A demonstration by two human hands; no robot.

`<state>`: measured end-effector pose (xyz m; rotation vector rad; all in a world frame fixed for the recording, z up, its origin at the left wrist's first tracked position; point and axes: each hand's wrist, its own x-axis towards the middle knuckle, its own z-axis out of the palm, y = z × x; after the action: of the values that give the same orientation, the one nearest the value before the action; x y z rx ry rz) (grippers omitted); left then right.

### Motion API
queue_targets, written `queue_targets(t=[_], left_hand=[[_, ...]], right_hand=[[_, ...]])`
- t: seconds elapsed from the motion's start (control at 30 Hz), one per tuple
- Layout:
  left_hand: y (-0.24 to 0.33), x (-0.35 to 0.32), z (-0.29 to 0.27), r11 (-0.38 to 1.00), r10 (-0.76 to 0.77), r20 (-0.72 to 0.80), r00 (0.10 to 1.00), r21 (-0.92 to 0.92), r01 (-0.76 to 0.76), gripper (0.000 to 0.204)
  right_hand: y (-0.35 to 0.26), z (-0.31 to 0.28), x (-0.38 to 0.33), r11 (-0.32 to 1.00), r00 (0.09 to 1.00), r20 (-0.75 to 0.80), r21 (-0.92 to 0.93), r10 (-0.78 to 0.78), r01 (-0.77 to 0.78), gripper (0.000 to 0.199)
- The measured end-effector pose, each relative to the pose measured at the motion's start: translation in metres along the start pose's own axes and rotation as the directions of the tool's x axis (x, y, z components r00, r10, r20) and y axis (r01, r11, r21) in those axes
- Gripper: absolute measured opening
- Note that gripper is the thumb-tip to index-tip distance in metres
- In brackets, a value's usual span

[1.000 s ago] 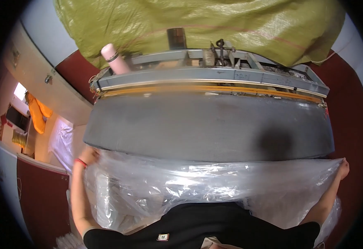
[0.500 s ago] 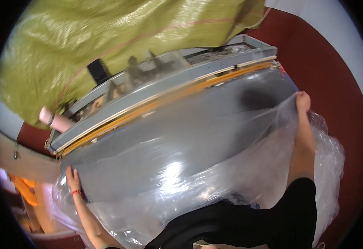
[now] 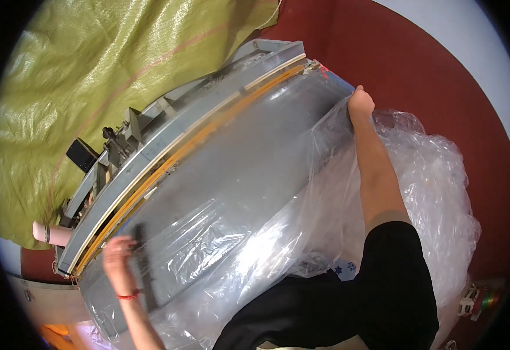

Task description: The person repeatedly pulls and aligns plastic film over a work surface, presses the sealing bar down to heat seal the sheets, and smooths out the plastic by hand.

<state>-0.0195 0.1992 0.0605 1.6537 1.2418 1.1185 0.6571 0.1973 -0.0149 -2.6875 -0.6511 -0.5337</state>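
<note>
Clear plastic film [image 3: 278, 242], one sheet, partly covers one long grey surface [image 3: 249, 143]. The right hand [image 3: 361, 104] is extended forward, fingers closed on the film's edge; the left hand [image 3: 118, 261] is blurred over the opposite end, finger opening and hold indeterminable. One pink cylindrical flask [image 3: 58, 235] adjoins one grey metal frame [image 3: 156, 147].

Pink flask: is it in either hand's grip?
No, the pink flask is by the grey metal frame, apart from the left hand, while the right hand holds the clear plastic sheet.

Film [image 3: 272, 245] over worktop [image 3: 240, 140], apparently partway
</note>
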Motion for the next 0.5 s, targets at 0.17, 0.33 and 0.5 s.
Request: queue_targets(t=[0.17,0.33,0.5], left_hand=[[0.058,-0.058,0.194,0.854,0.084,0.897,0.434,-0.290,0.432,0.061],[0.040,-0.063,0.286,0.778,-0.004,0.892,0.452,-0.281,0.561,0.058],[0.030,-0.028,0.146,0.489,0.482,0.679,0.553,-0.732,0.473,0.035]], right_hand=[[0.003,0.001,0.002,0.999,0.999,0.010,0.013,0.030,-0.030,0.016],[-0.005,0.006,0.001,0.999,0.999,0.028,0.040,-0.022,0.020,0.017],[-0.005,0.007,0.005,0.997,0.998,0.043,-0.047,-0.051,0.053,0.020]])
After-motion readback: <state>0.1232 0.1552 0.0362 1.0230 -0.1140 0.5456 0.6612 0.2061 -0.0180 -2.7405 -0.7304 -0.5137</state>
